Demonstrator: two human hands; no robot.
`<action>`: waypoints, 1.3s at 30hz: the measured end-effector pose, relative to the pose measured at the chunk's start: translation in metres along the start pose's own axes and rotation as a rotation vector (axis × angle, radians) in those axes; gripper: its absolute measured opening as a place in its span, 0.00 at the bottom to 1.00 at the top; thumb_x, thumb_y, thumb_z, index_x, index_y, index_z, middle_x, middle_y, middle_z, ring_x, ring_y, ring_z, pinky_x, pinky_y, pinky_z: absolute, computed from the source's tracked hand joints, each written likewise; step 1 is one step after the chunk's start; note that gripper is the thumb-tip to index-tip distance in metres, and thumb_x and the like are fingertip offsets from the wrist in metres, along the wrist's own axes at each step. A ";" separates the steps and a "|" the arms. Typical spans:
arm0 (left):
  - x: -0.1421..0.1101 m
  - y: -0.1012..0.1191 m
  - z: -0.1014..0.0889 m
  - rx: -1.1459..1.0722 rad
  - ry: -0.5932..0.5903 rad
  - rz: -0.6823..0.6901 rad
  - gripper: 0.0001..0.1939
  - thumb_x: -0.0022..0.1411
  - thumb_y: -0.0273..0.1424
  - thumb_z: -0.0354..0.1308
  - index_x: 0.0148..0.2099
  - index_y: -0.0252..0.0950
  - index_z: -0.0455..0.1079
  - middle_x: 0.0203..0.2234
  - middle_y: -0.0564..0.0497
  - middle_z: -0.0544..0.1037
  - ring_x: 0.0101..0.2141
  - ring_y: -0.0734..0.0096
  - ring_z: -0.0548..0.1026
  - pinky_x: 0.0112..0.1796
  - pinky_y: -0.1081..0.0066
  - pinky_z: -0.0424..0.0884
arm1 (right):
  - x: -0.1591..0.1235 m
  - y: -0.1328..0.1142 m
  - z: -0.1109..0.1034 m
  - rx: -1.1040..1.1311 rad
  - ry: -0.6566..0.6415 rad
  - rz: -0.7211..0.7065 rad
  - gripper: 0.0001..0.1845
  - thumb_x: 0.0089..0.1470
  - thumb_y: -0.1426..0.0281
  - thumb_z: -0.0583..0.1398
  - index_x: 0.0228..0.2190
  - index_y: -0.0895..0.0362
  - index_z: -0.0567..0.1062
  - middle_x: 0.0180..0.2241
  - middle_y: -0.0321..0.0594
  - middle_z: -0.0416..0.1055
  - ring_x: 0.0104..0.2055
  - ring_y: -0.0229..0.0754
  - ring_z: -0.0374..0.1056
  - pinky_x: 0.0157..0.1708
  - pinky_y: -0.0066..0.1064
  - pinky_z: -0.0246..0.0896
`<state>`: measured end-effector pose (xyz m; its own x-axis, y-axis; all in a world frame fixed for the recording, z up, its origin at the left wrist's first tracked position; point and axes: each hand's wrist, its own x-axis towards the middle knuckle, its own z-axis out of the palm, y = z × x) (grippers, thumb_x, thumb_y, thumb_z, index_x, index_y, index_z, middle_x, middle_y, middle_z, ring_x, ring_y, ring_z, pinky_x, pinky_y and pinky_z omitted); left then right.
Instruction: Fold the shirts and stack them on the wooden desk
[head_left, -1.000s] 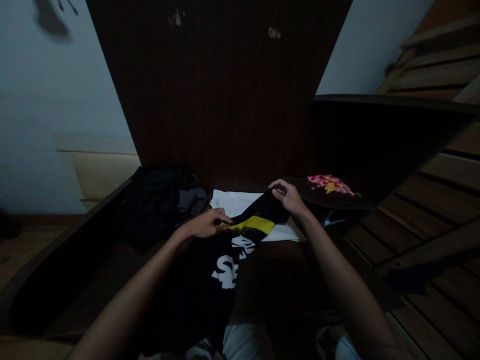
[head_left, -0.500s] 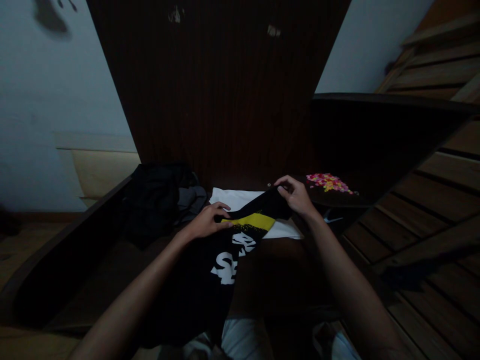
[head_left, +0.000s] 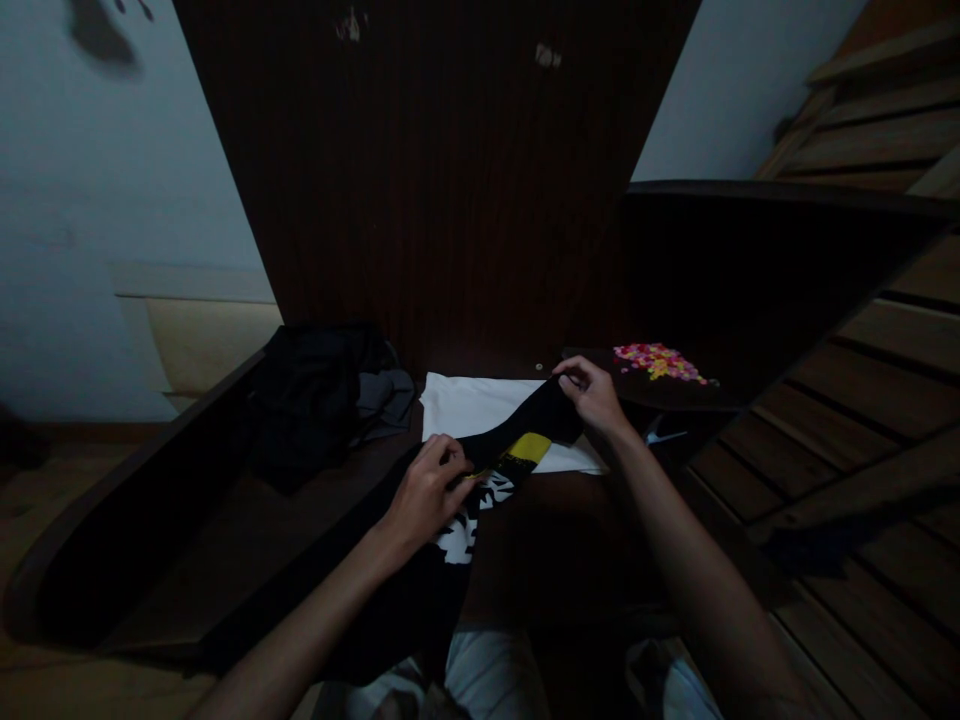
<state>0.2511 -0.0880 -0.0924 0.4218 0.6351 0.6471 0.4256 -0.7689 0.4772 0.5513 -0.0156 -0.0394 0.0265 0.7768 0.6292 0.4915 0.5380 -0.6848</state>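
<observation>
Apparently small pink-yellow pieces (head_left: pixel 658 361)

- Left hand (head_left: pixel 429 492) and right hand (head_left: pixel 594 397): bare, slender fingers
- Both forearms (head_left: pixel 679 535): bare, slim
- Legwear (head_left: pixel 493 675): pale greyish cloth, plain where visible, details dim

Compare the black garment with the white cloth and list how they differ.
The black garment has a yellow band and white print; the white cloth shows no print where visible.
The left hand and right hand pinch the black garment, while neither grips the white cloth.
The black garment slants down to the person's lap; the white cloth lies flat, partly covered by it.
Both are fabric.
</observation>
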 end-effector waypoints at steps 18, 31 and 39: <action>0.022 -0.035 0.020 -0.344 0.063 -0.799 0.22 0.53 0.50 0.62 0.36 0.35 0.72 0.29 0.50 0.78 0.26 0.67 0.75 0.30 0.70 0.68 | -0.005 -0.014 -0.005 0.000 -0.004 -0.013 0.10 0.51 0.61 0.63 0.31 0.54 0.73 0.32 0.39 0.72 0.34 0.43 0.68 0.35 0.34 0.63; 0.041 -0.044 0.022 -0.907 0.170 -0.808 0.23 0.36 0.37 0.73 0.33 0.36 0.67 0.28 0.53 0.78 0.29 0.69 0.76 0.32 0.70 0.71 | -0.008 -0.015 -0.008 0.028 -0.004 0.020 0.11 0.49 0.59 0.63 0.31 0.53 0.73 0.31 0.39 0.72 0.34 0.43 0.68 0.34 0.34 0.62; 0.046 -0.042 0.015 -1.100 0.071 -0.843 0.39 0.40 0.37 0.74 0.55 0.38 0.64 0.22 0.56 0.76 0.24 0.71 0.76 0.27 0.74 0.68 | -0.007 -0.009 -0.007 0.109 0.033 0.059 0.12 0.47 0.59 0.65 0.30 0.53 0.73 0.31 0.38 0.72 0.33 0.42 0.68 0.33 0.33 0.63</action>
<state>0.2643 -0.0256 -0.0914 0.3000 0.9524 -0.0551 -0.3278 0.1571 0.9316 0.5529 -0.0288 -0.0350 0.0822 0.7976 0.5976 0.3903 0.5259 -0.7557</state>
